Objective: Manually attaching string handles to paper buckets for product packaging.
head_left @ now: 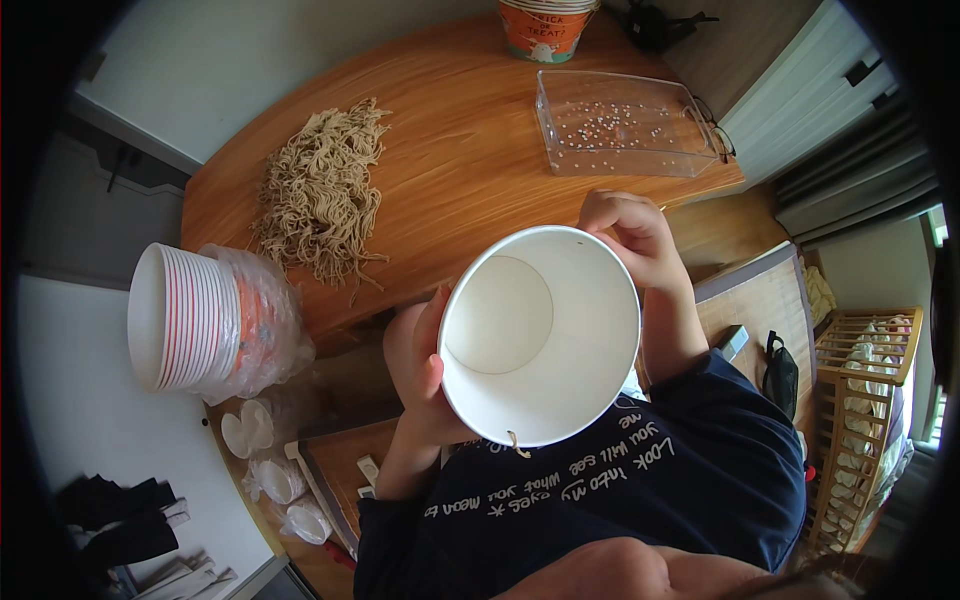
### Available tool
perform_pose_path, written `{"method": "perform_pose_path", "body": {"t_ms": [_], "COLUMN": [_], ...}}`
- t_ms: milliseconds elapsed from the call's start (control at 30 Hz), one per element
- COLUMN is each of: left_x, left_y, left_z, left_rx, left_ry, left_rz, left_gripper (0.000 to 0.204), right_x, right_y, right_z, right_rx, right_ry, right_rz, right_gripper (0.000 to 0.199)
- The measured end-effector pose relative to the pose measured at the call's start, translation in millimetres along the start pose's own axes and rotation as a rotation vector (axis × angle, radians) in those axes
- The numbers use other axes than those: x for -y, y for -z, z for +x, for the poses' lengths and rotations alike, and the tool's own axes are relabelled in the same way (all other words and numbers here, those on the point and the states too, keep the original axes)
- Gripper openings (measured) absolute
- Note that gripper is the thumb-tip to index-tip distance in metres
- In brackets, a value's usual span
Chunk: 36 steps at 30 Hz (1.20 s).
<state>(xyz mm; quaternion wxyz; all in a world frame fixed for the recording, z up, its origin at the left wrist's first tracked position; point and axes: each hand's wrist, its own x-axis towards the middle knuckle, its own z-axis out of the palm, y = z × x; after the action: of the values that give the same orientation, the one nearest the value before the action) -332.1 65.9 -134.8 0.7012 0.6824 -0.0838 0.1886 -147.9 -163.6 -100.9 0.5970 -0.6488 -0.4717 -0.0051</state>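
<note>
The left hand [420,365] and right hand [632,235] both grip the white paper cup [540,335]. Hold it steady, I think. The string pile [320,190] lies beyond the cup.

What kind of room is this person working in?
Most likely a room in a home, used for handcraft. The wooden table carries a pile of tan twine pieces and a clear plastic tray of small beads. A wooden slatted crib or rack stands to the right, with curtains behind it.
</note>
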Motion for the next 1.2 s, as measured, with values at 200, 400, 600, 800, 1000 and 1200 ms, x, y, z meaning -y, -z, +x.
{"method": "perform_pose_path", "body": {"t_ms": [200,400,600,800,1000,1200], "left_x": [6,9,11,27,34,24], "left_y": [2,10,14,16,18,10], "left_z": [4,4,8,-1,0,20], "left_rx": [0.006,0.015,0.034,-0.099,-0.1,-0.278], "left_ry": [-0.189,-0.377,-0.493,-0.467,-0.382,-0.669], "left_rz": [0.238,0.473,0.631,0.594,0.555,0.863], "left_gripper": [0.1,0.112,0.123,0.127,0.129,0.122], "right_x": [-1,-17,-37,-9,-22,30], "right_y": [12,60,83,29,-75,-41], "right_z": [6,27,33,5,-65,-18], "right_rx": [-0.14,-0.662,-0.519,-0.418,0.435,1.029], "right_ry": [0.098,0.071,-0.284,-0.294,-0.25,-0.104], "right_rz": [-0.279,-0.83,-1.27,-0.726,0.022,0.548], "right_gripper": [0.008,0.007,0.017,0.011,0.04,0.012]}}
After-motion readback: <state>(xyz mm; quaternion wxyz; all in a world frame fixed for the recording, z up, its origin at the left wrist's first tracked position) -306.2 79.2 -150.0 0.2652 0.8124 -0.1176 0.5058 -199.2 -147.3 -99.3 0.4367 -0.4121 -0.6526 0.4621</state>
